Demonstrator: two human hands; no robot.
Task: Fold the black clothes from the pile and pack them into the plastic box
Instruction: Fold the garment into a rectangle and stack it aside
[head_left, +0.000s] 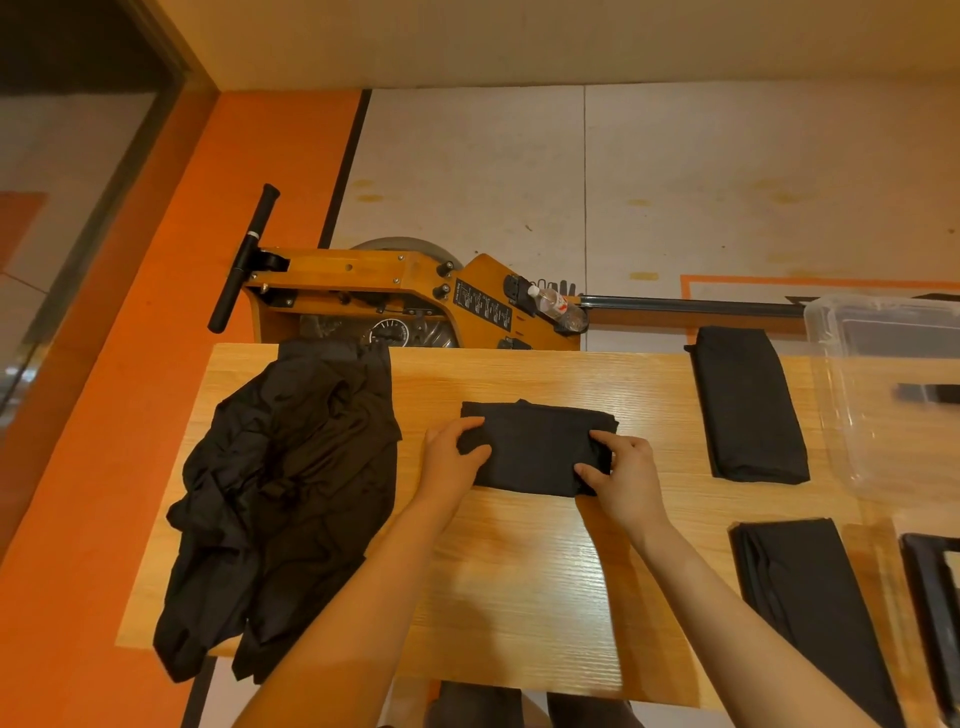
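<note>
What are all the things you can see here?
pile of clothes: one, black, table's left end
folded garment: one, black, table centre, held
folded garments: two, black, table's right side
plastic box: one, clear, far right
table: one, light wood
rowing machine: one, wooden, behind table
bottle: one, clear, on the machine
left hand: grips garment's left edge
right hand: grips garment's right edge

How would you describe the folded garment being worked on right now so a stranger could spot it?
Start at the wooden table, with the loose pile of black clothes on its left side. The garment lies near the table's middle. Unlike the two folded black pieces farther right, it is the one gripped at its ends by both hands, left and right.
</note>
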